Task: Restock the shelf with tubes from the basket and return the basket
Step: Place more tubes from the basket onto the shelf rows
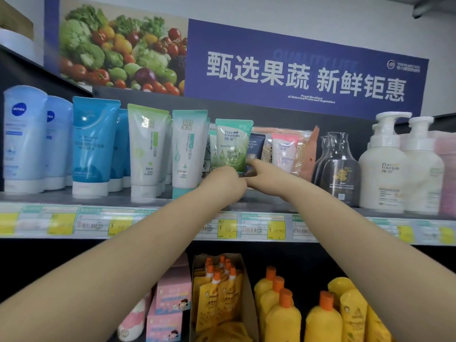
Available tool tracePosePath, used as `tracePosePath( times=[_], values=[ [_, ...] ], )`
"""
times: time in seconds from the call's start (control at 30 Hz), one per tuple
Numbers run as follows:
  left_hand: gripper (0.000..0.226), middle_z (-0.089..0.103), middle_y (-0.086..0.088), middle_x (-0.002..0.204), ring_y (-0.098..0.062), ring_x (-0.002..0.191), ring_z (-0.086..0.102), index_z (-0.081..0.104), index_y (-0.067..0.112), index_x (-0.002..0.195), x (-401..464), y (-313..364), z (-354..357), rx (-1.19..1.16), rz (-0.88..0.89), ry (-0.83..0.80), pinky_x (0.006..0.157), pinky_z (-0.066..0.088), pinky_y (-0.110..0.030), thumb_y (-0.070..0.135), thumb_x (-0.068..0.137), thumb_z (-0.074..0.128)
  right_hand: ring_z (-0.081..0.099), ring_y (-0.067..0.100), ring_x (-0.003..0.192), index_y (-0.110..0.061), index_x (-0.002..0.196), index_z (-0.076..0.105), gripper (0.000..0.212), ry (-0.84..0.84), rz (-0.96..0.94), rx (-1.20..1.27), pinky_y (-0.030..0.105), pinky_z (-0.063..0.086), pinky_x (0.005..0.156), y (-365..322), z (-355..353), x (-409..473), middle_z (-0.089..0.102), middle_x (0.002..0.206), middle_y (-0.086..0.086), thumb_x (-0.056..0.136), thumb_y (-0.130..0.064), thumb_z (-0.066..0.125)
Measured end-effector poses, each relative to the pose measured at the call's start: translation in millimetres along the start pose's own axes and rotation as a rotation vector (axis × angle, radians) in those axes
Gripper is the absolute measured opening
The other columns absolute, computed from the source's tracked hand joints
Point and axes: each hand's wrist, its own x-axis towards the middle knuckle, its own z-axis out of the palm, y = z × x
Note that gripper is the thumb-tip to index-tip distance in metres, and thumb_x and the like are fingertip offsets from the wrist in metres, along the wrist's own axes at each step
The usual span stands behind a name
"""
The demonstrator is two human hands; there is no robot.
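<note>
A green Pure Fountain tube (232,144) stands cap-down on the upper shelf (148,201), in front of a dark blue tube (255,146) and a pink tube (283,151). My left hand (225,182) grips the green tube's bottom end from the left. My right hand (261,172) pinches that same bottom end from the right, fingers touching the tube's lower corner. The tube's cap is hidden behind my hands. No basket is in view.
Blue and white tubes (93,146) fill the shelf to the left. Clear bottles (338,164) and white pump bottles (385,164) stand to the right. Price tags (274,228) line the shelf edge. Orange pouches in a box (219,290) and yellow bottles (320,317) sit below.
</note>
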Motion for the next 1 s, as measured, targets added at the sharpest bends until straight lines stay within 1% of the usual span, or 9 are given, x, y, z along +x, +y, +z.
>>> tracePosePath(
  times=[0.07, 0.2, 0.3, 0.4, 0.5, 0.57, 0.67, 0.8, 1.0],
  values=[
    [0.022, 0.053, -0.013, 0.089, -0.023, 0.077, 0.047, 0.052, 0.004, 0.086, -8, 6, -5, 0.107, 0.024, -0.03, 0.063, 0.036, -0.026, 0.014, 0.095, 0.035, 0.052, 0.024, 0.103, -0.007, 0.132, 0.04, 0.055, -0.001, 0.003, -0.159, 0.028, 0.04, 0.083, -1, -7, -8, 0.055, 0.123, 0.011, 0.087, -0.032, 0.059],
    [0.032, 0.059, -0.017, 0.113, -0.031, 0.101, 0.056, 0.052, -0.002, 0.114, -32, 9, -9, 0.137, 0.129, 0.031, 0.073, 0.038, -0.028, 0.019, 0.095, 0.036, 0.035, 0.024, 0.134, -0.008, 0.145, 0.022, 0.07, 0.083, -0.054, -0.27, 0.029, 0.03, 0.104, -5, -14, -36, 0.033, 0.149, 0.01, 0.09, -0.033, 0.057],
    [0.054, 0.044, -0.014, 0.137, -0.028, 0.121, 0.047, 0.019, 0.007, 0.144, -60, 3, -7, 0.093, 0.288, 0.039, 0.092, 0.042, -0.033, 0.018, 0.094, 0.036, 0.036, 0.02, 0.134, -0.012, 0.144, 0.029, 0.064, 0.233, -0.189, -0.237, 0.029, 0.029, 0.106, -10, -7, -68, 0.039, 0.146, 0.005, 0.089, -0.027, 0.058],
    [0.063, 0.028, -0.001, 0.149, -0.017, 0.133, 0.032, 0.006, 0.022, 0.148, -98, -14, -5, 0.048, 0.449, 0.117, 0.106, 0.028, -0.026, 0.015, 0.094, 0.038, 0.048, 0.018, 0.121, -0.015, 0.132, 0.046, 0.05, 0.277, -0.373, -0.169, 0.033, 0.039, 0.101, -15, 14, -102, 0.055, 0.128, 0.002, 0.084, -0.019, 0.058],
    [0.059, 0.027, -0.005, 0.151, -0.018, 0.139, 0.026, 0.021, 0.013, 0.146, -131, -43, 8, 0.111, 0.579, 0.286, 0.111, 0.007, -0.019, 0.012, 0.089, 0.036, 0.048, 0.017, 0.121, -0.012, 0.13, 0.048, 0.051, 0.29, -0.476, -0.178, 0.034, 0.039, 0.103, -13, 41, -129, 0.055, 0.128, 0.002, 0.08, -0.026, 0.05],
    [0.059, 0.04, -0.015, 0.143, -0.029, 0.132, 0.039, 0.034, 0.006, 0.14, -150, -69, 23, 0.14, 0.609, 0.274, 0.111, 0.021, -0.041, 0.013, 0.081, 0.035, 0.044, 0.017, 0.125, -0.011, 0.13, 0.049, 0.053, 0.292, -0.486, -0.214, 0.034, 0.034, 0.109, -13, 62, -147, 0.053, 0.132, 0.003, 0.08, -0.029, 0.05],
    [0.06, 0.038, -0.015, 0.144, -0.03, 0.133, 0.037, 0.027, 0.01, 0.14, -175, -109, 47, 0.164, 0.606, 0.239, 0.107, 0.036, -0.048, 0.011, 0.081, 0.033, 0.043, 0.023, 0.126, -0.005, 0.127, 0.053, 0.053, 0.271, -0.528, -0.261, 0.036, 0.032, 0.11, -13, 97, -171, 0.053, 0.131, 0.01, 0.08, -0.028, 0.047],
    [0.061, 0.038, -0.013, 0.144, -0.025, 0.132, 0.033, 0.025, 0.013, 0.141, -216, -157, 73, 0.181, 0.553, 0.17, 0.108, 0.027, -0.035, 0.009, 0.081, 0.034, 0.04, 0.03, 0.125, 0.002, 0.121, 0.055, 0.05, 0.145, -0.546, -0.274, 0.032, 0.024, 0.111, -7, 153, -203, 0.055, 0.127, 0.018, 0.08, -0.025, 0.046],
    [0.057, 0.047, -0.019, 0.136, -0.026, 0.125, 0.035, 0.035, 0.007, 0.134, -286, -248, 133, 0.117, 0.304, -0.045, 0.104, 0.027, -0.032, 0.01, 0.077, 0.028, 0.048, 0.033, 0.121, -0.001, 0.122, 0.056, 0.055, -0.042, -0.467, -0.283, 0.034, 0.028, 0.108, 22, 247, -258, 0.058, 0.125, 0.017, 0.071, -0.021, 0.065]
  ],
)
